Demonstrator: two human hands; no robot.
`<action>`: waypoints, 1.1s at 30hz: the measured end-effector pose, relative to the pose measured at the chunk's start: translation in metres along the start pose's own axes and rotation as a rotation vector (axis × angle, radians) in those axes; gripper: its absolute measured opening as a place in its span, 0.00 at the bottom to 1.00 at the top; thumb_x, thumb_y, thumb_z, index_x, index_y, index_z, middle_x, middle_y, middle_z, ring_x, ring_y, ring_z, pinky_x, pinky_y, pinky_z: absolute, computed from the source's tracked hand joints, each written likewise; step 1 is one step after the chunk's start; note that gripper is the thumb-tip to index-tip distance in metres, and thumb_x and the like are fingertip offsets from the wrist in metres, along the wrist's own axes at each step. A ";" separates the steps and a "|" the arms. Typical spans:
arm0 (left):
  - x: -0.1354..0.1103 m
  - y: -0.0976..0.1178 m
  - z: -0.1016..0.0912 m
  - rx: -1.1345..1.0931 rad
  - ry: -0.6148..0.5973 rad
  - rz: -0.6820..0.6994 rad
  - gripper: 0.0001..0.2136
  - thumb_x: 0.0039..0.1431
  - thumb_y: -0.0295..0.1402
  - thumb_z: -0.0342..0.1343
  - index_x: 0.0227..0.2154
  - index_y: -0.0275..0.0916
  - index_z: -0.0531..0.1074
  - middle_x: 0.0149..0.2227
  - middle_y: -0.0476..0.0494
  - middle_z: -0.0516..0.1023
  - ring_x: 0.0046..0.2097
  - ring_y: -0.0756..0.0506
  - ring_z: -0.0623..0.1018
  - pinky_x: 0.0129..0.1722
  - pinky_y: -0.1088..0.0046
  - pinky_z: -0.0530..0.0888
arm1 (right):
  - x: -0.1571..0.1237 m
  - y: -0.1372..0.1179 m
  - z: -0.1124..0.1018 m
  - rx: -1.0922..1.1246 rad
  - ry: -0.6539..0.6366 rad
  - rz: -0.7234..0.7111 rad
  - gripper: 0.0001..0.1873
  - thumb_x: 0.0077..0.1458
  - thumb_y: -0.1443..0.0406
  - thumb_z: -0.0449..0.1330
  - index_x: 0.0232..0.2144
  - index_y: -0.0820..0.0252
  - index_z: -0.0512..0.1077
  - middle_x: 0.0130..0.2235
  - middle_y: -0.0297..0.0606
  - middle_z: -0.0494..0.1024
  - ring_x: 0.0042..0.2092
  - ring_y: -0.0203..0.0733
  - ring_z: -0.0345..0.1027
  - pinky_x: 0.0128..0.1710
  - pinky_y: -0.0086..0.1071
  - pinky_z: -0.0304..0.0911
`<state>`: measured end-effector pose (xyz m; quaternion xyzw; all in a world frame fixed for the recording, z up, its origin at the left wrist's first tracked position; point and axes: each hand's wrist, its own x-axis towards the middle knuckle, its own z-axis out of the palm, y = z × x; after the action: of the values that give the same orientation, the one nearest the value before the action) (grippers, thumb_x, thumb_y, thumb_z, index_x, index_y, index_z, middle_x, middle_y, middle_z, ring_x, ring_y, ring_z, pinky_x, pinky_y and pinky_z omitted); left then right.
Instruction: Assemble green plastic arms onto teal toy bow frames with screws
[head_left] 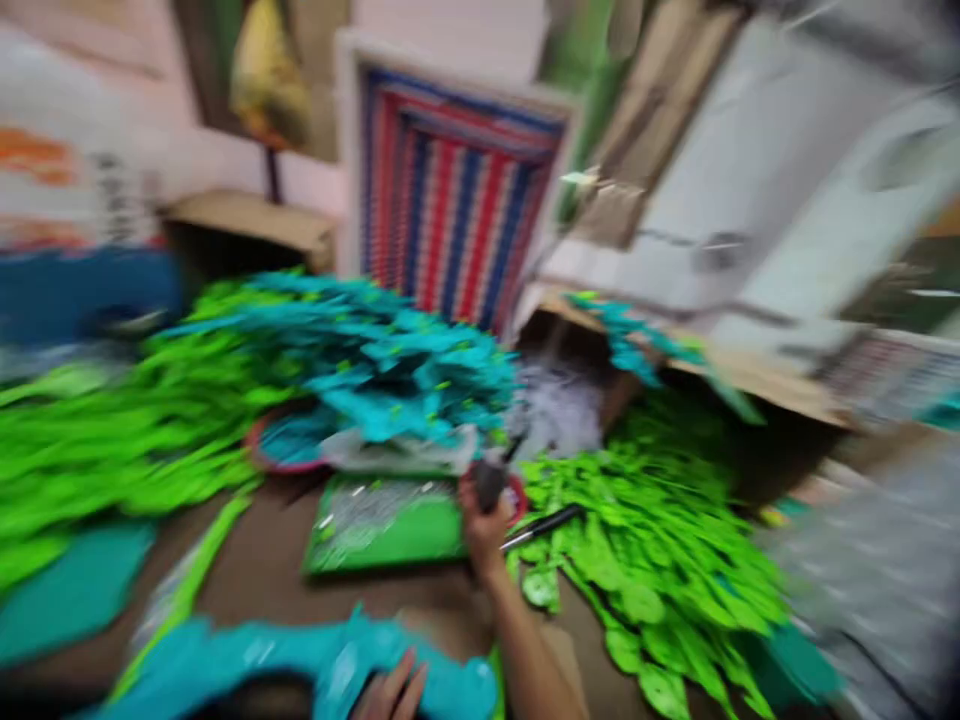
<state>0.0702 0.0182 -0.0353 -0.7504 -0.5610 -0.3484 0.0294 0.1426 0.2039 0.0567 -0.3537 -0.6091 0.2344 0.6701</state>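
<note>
In the blurred head view, my left hand (394,690) is at the bottom edge, its fingers curled over a long turquoise plastic piece (247,650). Part of that hand is out of frame. My right hand (484,525) reaches forward and is closed on a dark, blocky tool (491,482) with a thin tip toward the upper right; its exact kind is too blurred to name. Left of this hand lies a green tray (405,535) holding small shiny pieces. To its right is a black-and-silver pen-like tool (544,527).
Bright green plastic pieces lie heaped at left (90,450) and right (660,540). Behind the tray rises a turquoise pile (420,370), beside a pink-rimmed bowl (253,450). An open cardboard box (765,375) stands right; a red-blue striped panel (457,220) is at the back.
</note>
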 end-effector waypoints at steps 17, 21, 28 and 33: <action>0.011 -0.024 -0.101 0.072 -0.369 -0.064 0.14 0.69 0.30 0.46 0.53 0.37 0.70 0.50 0.38 0.77 0.48 0.44 0.77 0.48 0.67 0.76 | -0.025 0.034 0.004 0.265 -0.121 0.141 0.14 0.54 0.54 0.62 0.33 0.60 0.73 0.27 0.36 0.78 0.27 0.41 0.75 0.30 0.35 0.70; 0.076 -0.108 -0.119 0.218 -0.408 0.012 0.09 0.69 0.29 0.49 0.46 0.37 0.71 0.46 0.39 0.75 0.47 0.43 0.75 0.47 0.65 0.75 | -0.028 0.030 0.004 0.243 -0.149 0.159 0.13 0.54 0.57 0.63 0.34 0.61 0.74 0.28 0.37 0.79 0.28 0.40 0.75 0.30 0.34 0.70; 0.112 -0.172 -0.070 0.307 -0.426 0.166 0.29 0.60 0.46 0.63 0.58 0.34 0.68 0.59 0.28 0.70 0.57 0.31 0.72 0.55 0.53 0.70 | -0.029 0.025 0.009 0.175 -0.142 0.134 0.14 0.56 0.56 0.63 0.35 0.62 0.75 0.28 0.38 0.80 0.28 0.41 0.75 0.28 0.33 0.71; 0.109 -0.189 -0.057 0.339 -0.437 0.146 0.22 0.71 0.38 0.46 0.64 0.39 0.63 0.64 0.33 0.67 0.64 0.36 0.68 0.63 0.55 0.61 | -0.035 0.035 0.004 0.166 -0.132 0.196 0.14 0.55 0.56 0.64 0.34 0.61 0.75 0.29 0.40 0.80 0.29 0.42 0.75 0.31 0.35 0.72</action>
<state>-0.1065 0.1522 0.0032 -0.8306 -0.5485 -0.0764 0.0578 0.1374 0.2010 0.0078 -0.3389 -0.5927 0.3711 0.6294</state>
